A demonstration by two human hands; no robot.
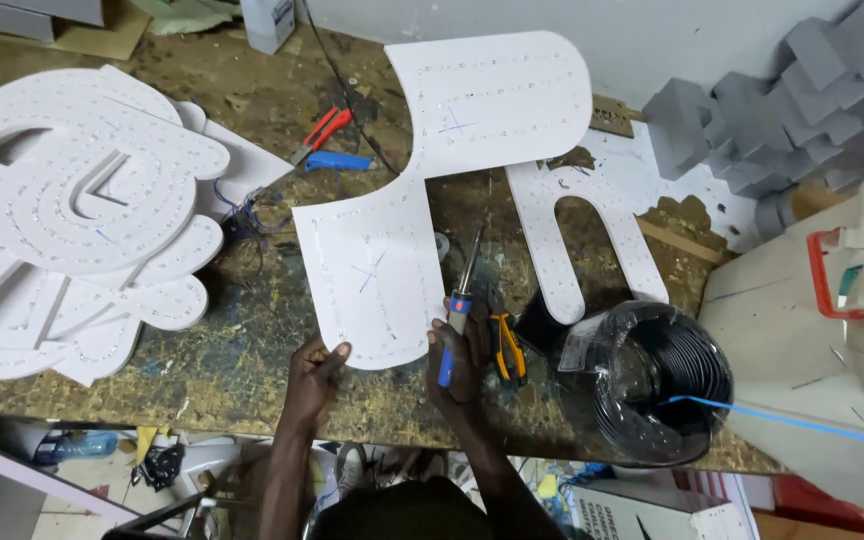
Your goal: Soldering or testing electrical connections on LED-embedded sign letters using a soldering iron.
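A large white letter-shaped board (422, 200) dotted with rows of small holes lies across the worn wooden bench (252, 350). My left hand (318, 365) holds its near bottom edge with thumb on top. My right hand (460, 362) grips a soldering iron with a blue handle (459, 310), its metal tip pointing away along the board's right edge. Orange-handled pliers (505, 345) lie just right of that hand.
Several stacked white letter boards (72, 210) fill the left. Red-handled pliers (320, 132) and a blue tool (337, 161) lie behind. A black wire coil (657, 380) with a blue strand, another white letter (592, 235), grey foam blocks (782, 110) and a white container (832, 310) crowd the right.
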